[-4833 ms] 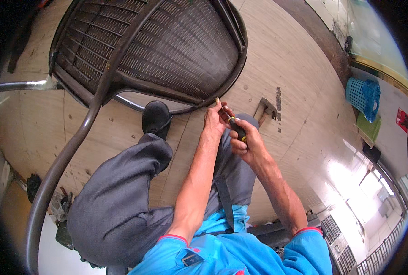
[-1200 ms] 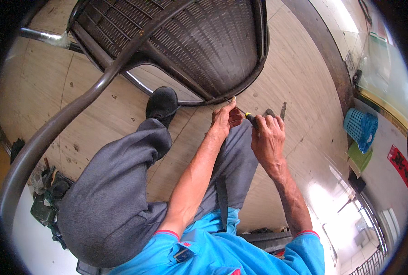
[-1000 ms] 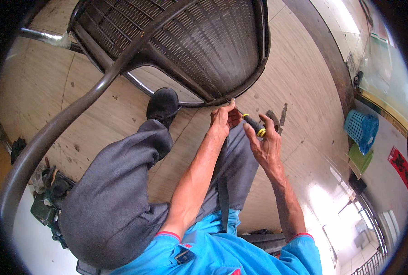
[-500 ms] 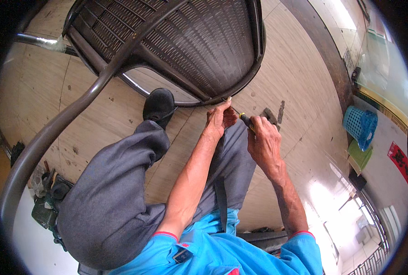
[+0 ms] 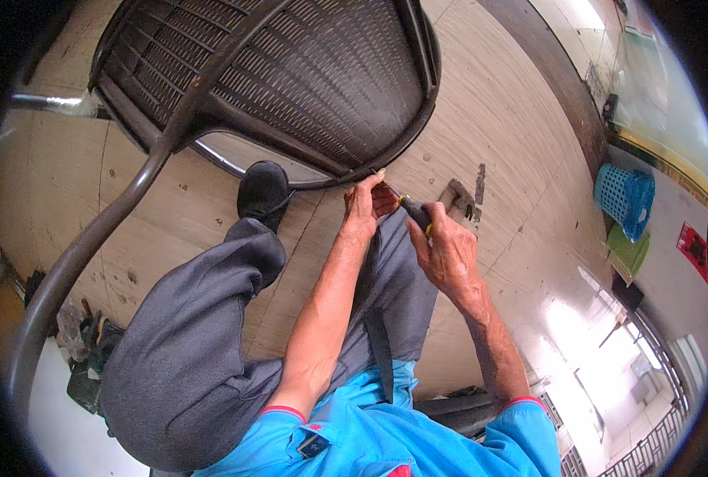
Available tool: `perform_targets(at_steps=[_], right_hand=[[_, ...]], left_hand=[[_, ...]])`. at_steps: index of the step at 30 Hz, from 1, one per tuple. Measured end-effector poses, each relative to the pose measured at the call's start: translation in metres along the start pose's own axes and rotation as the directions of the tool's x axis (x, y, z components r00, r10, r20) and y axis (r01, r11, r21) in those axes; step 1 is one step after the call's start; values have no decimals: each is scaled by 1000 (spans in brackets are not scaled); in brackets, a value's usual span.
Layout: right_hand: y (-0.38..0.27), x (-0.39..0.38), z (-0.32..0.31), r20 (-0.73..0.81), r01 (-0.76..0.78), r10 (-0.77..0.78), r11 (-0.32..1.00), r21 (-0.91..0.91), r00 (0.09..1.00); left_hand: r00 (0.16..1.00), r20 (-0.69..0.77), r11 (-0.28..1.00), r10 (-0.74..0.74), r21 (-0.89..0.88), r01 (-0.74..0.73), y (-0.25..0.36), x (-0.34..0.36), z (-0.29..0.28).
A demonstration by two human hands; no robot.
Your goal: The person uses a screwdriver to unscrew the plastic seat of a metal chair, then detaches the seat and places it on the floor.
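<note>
A dark brown chair [image 5: 322, 75] with a woven plastic back and seat lies tipped over in front of me. My left hand [image 5: 363, 204] is at its near lower rim, thumb up against the edge and fingers curled; what they pinch is hidden. In my right hand [image 5: 449, 250] is a screwdriver [image 5: 414, 211] with a black and yellow handle. Its thin shaft points up and left, past my left fingers toward the rim. Where the tip meets the chair is too small to make out.
Beyond my right hand, a worn metal-headed tool [image 5: 456, 197] lies on the tiled floor. A blue basket [image 5: 611, 189] and a green container [image 5: 629, 250] stand at the right wall. My shoe [image 5: 263, 191] is beside the chair frame. Assorted items [image 5: 84, 342] lie at the left.
The chair has shifted slightly left in view, as has my left hand at its rim. My right hand has moved left and loosened around the screwdriver handle, showing more of it.
</note>
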State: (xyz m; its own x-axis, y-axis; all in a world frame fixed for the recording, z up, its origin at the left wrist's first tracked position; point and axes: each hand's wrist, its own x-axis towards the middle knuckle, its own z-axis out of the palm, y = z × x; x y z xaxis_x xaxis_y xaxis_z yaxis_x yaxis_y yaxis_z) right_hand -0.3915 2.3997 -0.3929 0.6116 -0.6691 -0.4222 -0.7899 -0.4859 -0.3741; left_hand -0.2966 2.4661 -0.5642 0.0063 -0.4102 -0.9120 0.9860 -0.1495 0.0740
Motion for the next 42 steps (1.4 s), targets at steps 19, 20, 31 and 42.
perform_targets(at_steps=[19,20,31,42], right_hand=[[-6,-1,3,-28,-168,171,981,97,985],[-6,-2,5,-79,-87,94,992,94,992],[-1,-5,7,-191,-39,78,979,198,979],[4,-6,8,-237,-11,38,993,114,971]], left_hand=[[995,99,999,-7,47,3,-2,5,-7],[996,90,999,-9,51,4,-2,4,-8],[986,164,999,-11,-47,19,-9,11,-10],[997,39,987,-64,-144,69,-9,16,-24]])
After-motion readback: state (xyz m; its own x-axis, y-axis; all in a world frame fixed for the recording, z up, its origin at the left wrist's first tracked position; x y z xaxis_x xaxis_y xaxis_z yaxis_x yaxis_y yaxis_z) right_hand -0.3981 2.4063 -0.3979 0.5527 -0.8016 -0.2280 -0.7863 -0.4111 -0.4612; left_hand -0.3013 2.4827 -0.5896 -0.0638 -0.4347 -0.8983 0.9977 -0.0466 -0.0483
